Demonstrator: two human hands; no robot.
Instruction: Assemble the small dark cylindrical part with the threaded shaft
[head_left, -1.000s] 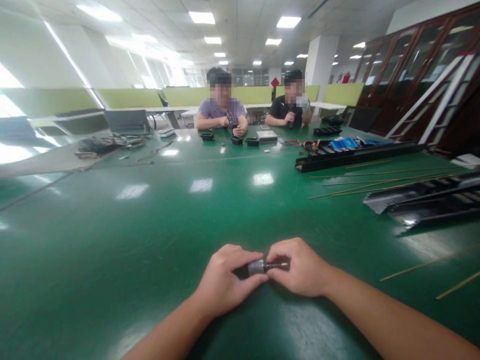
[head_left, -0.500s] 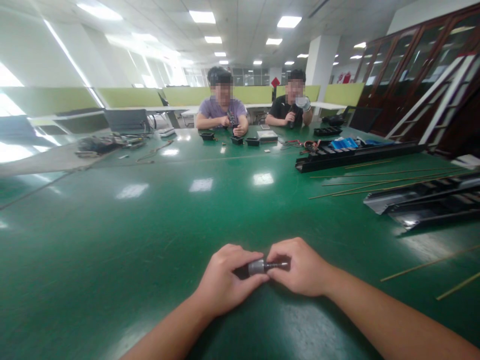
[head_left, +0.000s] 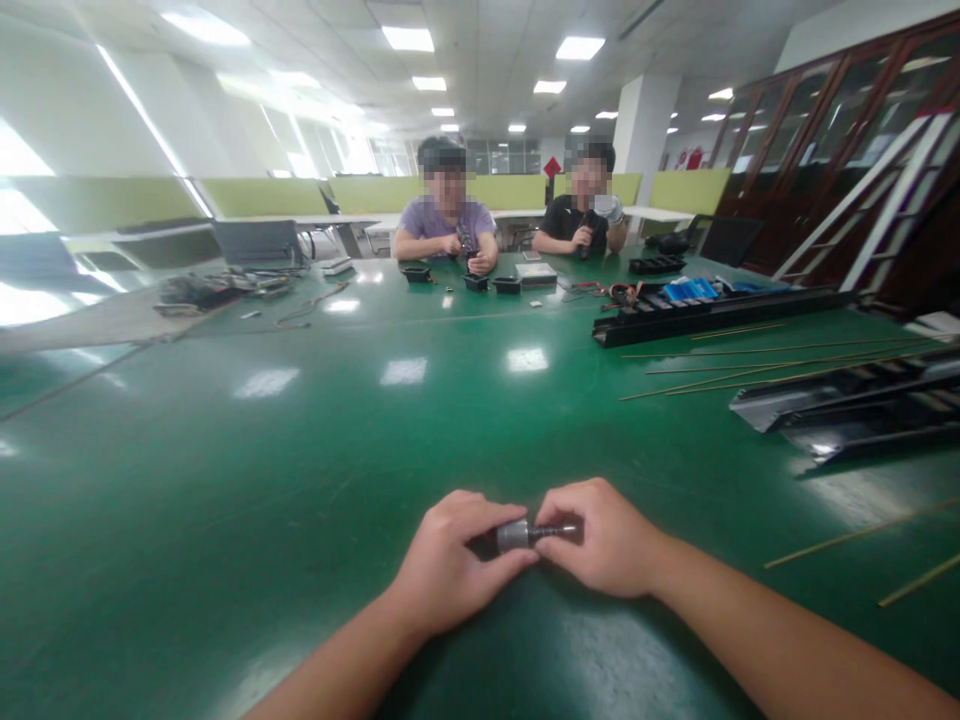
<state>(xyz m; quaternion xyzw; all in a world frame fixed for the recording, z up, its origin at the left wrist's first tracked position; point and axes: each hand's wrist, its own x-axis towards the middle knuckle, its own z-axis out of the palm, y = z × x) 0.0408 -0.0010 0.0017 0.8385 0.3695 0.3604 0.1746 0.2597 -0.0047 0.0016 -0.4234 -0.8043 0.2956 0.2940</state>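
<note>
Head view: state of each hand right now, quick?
Left hand: closed, holding the grey cylinder.
Right hand: closed, pinching the thin shaft at the cylinder's end.

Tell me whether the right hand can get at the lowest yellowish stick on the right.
Probably not: the right hand holds the metal part. Once freed, likely yes, as nothing seems to cover the stick.

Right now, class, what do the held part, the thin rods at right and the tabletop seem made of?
Held part: likely metal, satin grey, from its soft sheen.
Thin rods: perhaps brass or bamboo, being straight and yellowish; their finish is too fine to read.
Tabletop: smooth, glossy green, possibly painted or plastic-covered; it mirrors the ceiling lights.
</note>
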